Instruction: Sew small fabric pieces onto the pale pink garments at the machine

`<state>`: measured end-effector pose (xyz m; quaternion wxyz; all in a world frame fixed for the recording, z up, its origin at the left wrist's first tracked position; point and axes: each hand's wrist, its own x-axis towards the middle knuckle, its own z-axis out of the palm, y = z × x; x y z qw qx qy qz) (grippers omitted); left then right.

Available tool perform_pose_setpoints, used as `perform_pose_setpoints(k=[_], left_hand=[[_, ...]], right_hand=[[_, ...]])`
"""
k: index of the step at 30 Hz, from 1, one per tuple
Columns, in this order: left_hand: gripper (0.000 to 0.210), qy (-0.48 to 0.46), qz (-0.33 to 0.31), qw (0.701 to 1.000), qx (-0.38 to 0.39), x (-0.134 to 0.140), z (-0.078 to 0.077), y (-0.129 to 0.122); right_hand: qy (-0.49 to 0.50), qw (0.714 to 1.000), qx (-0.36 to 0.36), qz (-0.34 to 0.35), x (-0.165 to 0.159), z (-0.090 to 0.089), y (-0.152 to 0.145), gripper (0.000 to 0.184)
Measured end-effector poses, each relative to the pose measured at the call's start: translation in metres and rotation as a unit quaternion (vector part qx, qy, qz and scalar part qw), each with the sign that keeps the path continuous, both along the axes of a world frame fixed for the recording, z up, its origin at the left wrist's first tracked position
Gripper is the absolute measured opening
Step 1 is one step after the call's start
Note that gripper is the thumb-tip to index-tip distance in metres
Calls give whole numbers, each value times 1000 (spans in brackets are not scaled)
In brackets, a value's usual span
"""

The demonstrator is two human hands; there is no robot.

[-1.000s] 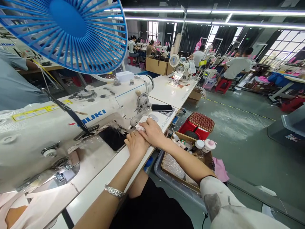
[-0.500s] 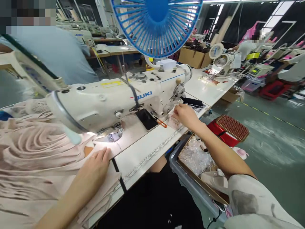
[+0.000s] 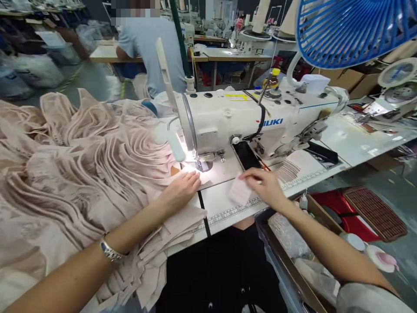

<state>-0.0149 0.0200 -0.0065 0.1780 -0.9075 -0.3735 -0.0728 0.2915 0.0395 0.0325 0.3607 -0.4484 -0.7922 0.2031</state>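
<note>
My left hand lies flat, fingers stretched out, on pale pink fabric beside the needle area of a white sewing machine. Between the thumb and fingers of my right hand is a small pale pink fabric piece, blurred, held over the front of the table. Several similar pieces lie in a fanned stack to the right of that hand. A black phone rests under the machine arm, with orange-handled thread snips next to it.
A blue fan stands above the machine's right end. Below the table edge is a bin with plastic bags and a box. A red stool with a woven seat is at right. A person in a blue shirt sits behind the machine.
The view has turned left. My right hand has moved left from the stack, carrying one fabric piece. My left hand stays on the fabric near the needle.
</note>
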Motion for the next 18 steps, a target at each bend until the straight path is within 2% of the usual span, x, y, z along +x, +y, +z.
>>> perform_pose_setpoints(k=[3,5,7,9,11,13,15,18], left_hand=[[45,-119,-18,993,-19,-19,-22,2],[54,-169,-2,985,-37,-34,-33,7],[52,-158,-21,987,-34,-46,-39,13],[48,-110,-26,993,12,-46,-37,16],[47,-40,-35,996,72,-34,-31,15],[50,29,-36,991,127,-13,-25,9],[45,78,-21,982,172,9,-20,2],[38,92,6,972,217,27,-17,-5]], right_hand=[[64,988,-127,53,-35,-18,8,26],[74,987,-134,57,-42,-25,20,31],[10,998,-59,18,-41,-30,29,34],[-120,992,47,-6,-40,-34,32,31],[-261,955,141,15,-44,-35,30,26],[-355,911,198,70,-55,-32,30,27],[-392,888,211,114,-67,-27,34,27],[-389,899,125,156,-80,-19,48,18]])
